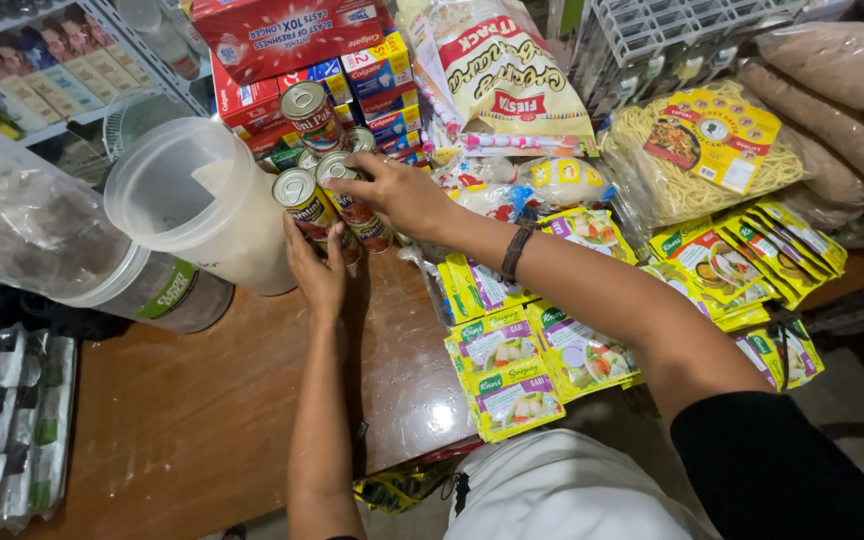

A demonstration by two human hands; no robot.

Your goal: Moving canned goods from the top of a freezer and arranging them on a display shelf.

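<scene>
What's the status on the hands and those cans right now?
Right hand gripping top of a red-labelled can. Left hand flat against a lower can. Big plastic tub crowds the left side.

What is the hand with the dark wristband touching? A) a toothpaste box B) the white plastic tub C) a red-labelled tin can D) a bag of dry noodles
C: the right hand, the one with the wristband, has its fingers over a red-labelled tin can in the cluster of cans, away from the noodles, tub and boxes.

A small grocery shop: tinned goods, seasoning sachets, noodle packs and toothpaste boxes crowd the wooden desk.
</scene>
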